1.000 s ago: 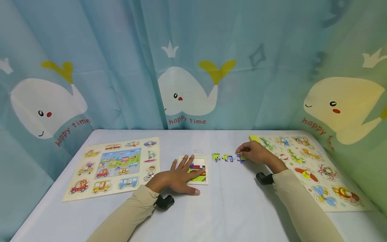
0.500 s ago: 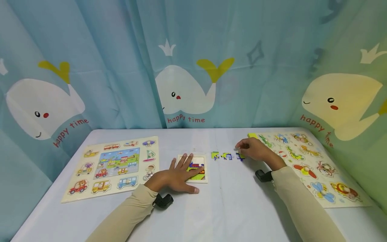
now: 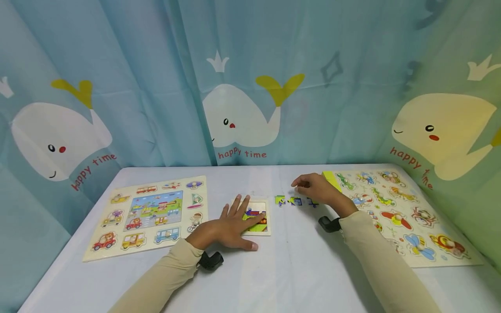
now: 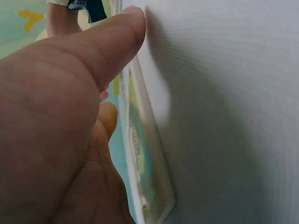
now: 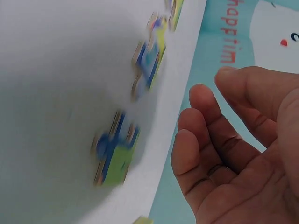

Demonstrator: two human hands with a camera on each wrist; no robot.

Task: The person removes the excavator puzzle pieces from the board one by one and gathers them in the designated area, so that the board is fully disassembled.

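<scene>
My left hand (image 3: 231, 227) lies with spread, straight fingers across a small wooden jigsaw tray (image 3: 259, 234), touching its partly filled train picture (image 3: 254, 214) and hiding the tray's left side. Right of the tray, three loose jigsaw pieces stand in a row: a green one (image 3: 280, 200), a blue-and-green one (image 3: 296, 201) and a purple-and-green one (image 3: 312, 202). Over the row hovers my right hand (image 3: 318, 190), its fingers loosely bent. The right wrist view shows a gap between thumb and fingers with nothing in it, and the nearest jigsaw piece (image 5: 117, 161) lies apart from the hand.
A vehicle peg puzzle board (image 3: 154, 243) lies at the left. On the right is an insect peg puzzle board (image 3: 407, 234), partly covered by my right forearm. White cloth covers the table (image 3: 289, 269), with a whale-print curtain (image 3: 242, 56) behind.
My right hand has come off the rightmost jigsaw piece and shifted left and up above the row. That piece stays on the table. My left hand keeps its place on the tray.
</scene>
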